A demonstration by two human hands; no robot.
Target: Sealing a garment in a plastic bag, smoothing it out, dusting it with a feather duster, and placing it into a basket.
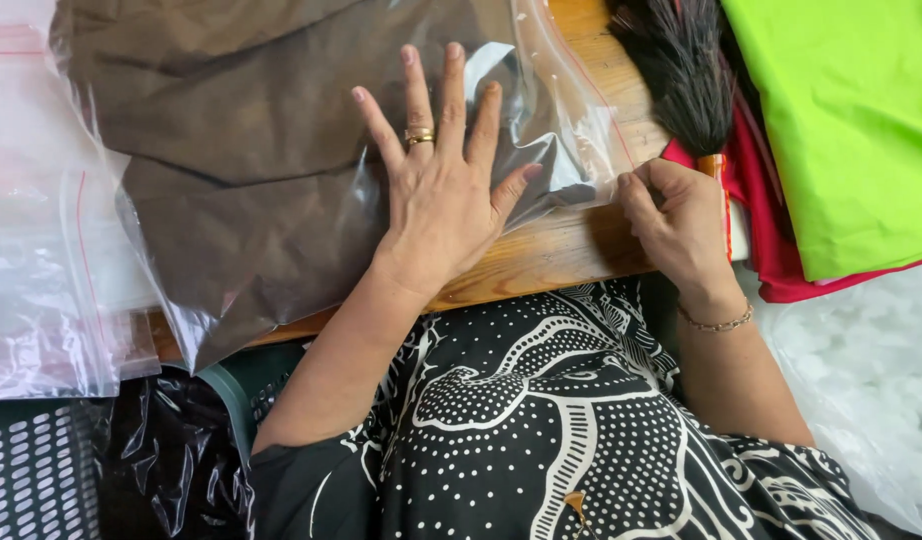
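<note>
A clear plastic zip bag (566, 110) with a red seal line lies on the wooden table (551, 255), with folded dark brown fabric (241, 150) inside it. My left hand (441, 185) lies flat on the bag, fingers spread, a gold ring on one finger, pressing the bag down over the fabric. My right hand (676, 220), with a thin bracelet at the wrist, pinches the bag's sealed edge at its right corner near the table's front edge.
A stack of empty clear zip bags (41, 250) lies at the left. A dark bristle brush (681, 70) lies at the top right, next to bright green cloth (851, 120) over red cloth (771, 240). White plastic (861, 360) sits at the lower right.
</note>
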